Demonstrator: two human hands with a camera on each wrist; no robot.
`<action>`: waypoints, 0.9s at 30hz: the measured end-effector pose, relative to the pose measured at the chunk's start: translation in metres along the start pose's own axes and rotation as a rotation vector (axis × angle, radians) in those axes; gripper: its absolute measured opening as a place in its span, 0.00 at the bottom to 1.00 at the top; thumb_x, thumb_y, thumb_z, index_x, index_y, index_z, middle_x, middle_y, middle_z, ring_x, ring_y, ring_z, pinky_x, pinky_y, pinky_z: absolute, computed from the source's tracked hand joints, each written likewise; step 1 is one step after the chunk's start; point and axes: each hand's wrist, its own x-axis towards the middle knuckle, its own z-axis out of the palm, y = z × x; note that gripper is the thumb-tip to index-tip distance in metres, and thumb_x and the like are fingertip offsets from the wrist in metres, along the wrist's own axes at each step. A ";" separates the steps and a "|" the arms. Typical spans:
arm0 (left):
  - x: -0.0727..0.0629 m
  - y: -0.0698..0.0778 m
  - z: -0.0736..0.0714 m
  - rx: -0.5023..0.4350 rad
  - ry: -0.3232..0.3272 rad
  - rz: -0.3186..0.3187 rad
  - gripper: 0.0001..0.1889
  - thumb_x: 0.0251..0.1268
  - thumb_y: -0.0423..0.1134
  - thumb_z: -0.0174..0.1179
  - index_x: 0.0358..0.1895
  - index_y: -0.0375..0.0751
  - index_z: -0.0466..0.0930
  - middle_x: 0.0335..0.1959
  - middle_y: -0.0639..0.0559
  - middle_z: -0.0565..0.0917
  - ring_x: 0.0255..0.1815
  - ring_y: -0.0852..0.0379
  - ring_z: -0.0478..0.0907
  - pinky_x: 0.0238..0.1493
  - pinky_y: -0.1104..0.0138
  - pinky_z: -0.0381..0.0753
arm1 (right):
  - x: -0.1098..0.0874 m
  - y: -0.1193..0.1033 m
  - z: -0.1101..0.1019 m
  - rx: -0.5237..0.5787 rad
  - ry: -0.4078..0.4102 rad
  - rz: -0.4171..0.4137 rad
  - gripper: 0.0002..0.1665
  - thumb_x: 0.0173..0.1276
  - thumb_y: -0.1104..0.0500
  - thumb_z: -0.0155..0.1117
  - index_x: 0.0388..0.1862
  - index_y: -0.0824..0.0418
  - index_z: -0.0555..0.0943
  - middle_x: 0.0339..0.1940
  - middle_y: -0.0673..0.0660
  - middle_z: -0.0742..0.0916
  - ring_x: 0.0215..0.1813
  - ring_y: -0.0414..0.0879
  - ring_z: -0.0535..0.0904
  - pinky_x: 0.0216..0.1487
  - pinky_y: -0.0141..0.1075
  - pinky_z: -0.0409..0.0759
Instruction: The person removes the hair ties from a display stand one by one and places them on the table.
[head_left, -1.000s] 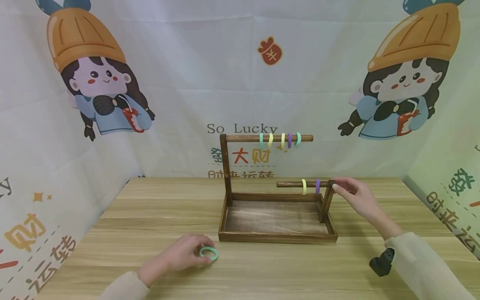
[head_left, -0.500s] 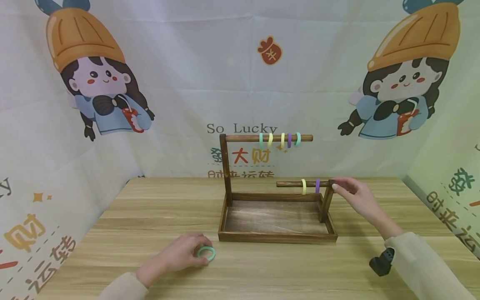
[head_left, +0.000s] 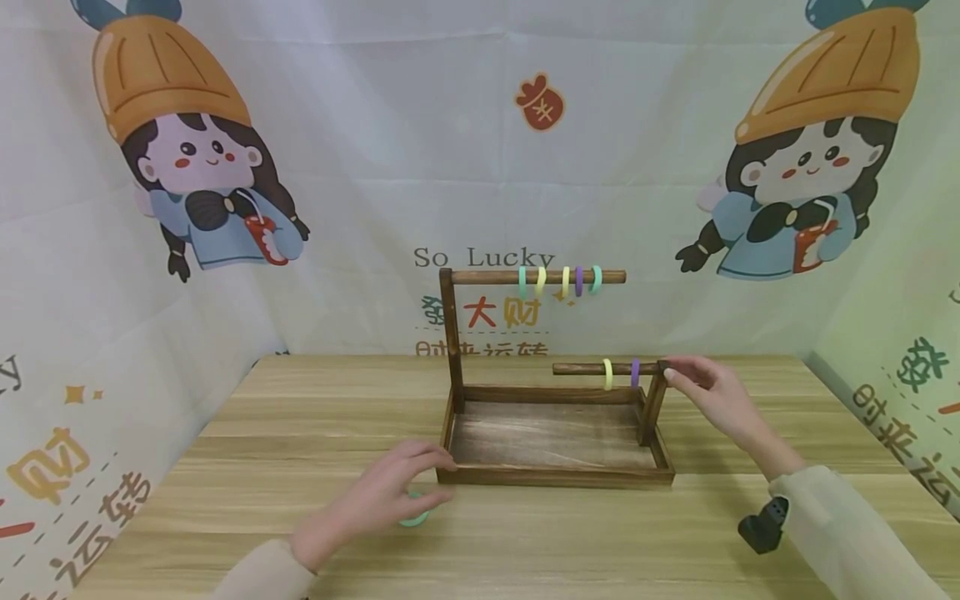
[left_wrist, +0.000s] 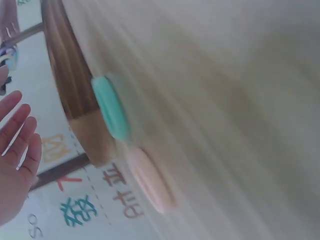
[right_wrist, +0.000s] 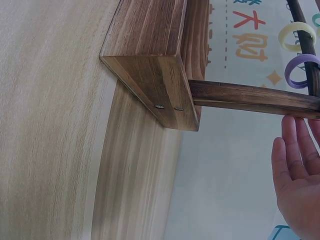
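Observation:
My left hand [head_left: 382,497] hovers over the table with fingers spread and nothing between them. Just below it, partly covered, a green ring [head_left: 413,520] lies flat. In the left wrist view, a pink ring [left_wrist: 150,181] lies near the green ring [left_wrist: 111,107], with my left hand [left_wrist: 17,160] apart from both. At the dark wooden rack [head_left: 555,477], my right hand [head_left: 716,398] pinches the top of the short right post between thumb and fingers. In the right wrist view, fingertips of the right hand [right_wrist: 302,170] meet the post [right_wrist: 240,95]; the thumb is hidden.
On the rack's upper bar [head_left: 491,277] hang green, yellow and purple rings. The lower bar [head_left: 573,368] carries a yellow ring [head_left: 607,374] and a purple ring [head_left: 635,372]. A printed cloth [head_left: 360,167] stands behind the wooden table [head_left: 300,417].
My left hand has let go of the green ring, opened its fingers and moved up and slightly right. The green ring stays on the table. My right hand has not moved.

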 end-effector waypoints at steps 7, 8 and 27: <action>0.024 0.013 0.006 -0.066 0.062 0.112 0.12 0.56 0.43 0.59 0.43 0.44 0.78 0.42 0.58 0.76 0.45 0.61 0.71 0.45 0.67 0.72 | 0.000 -0.001 0.002 0.026 -0.005 0.019 0.27 0.68 0.50 0.48 0.56 0.69 0.68 0.51 0.66 0.76 0.51 0.56 0.71 0.47 0.47 0.71; 0.027 0.015 0.007 -0.074 0.069 0.124 0.12 0.57 0.43 0.59 0.43 0.44 0.78 0.42 0.58 0.76 0.45 0.61 0.70 0.44 0.67 0.72 | 0.000 -0.001 0.002 0.028 -0.005 0.021 0.27 0.68 0.50 0.48 0.56 0.69 0.68 0.51 0.67 0.76 0.51 0.57 0.71 0.47 0.48 0.70; 0.077 0.030 0.030 -0.179 0.033 0.091 0.14 0.57 0.38 0.58 0.48 0.41 0.74 0.47 0.54 0.74 0.50 0.58 0.68 0.51 0.65 0.67 | 0.000 -0.001 0.001 0.031 -0.004 0.015 0.27 0.68 0.50 0.49 0.56 0.70 0.68 0.51 0.67 0.76 0.50 0.57 0.72 0.47 0.50 0.71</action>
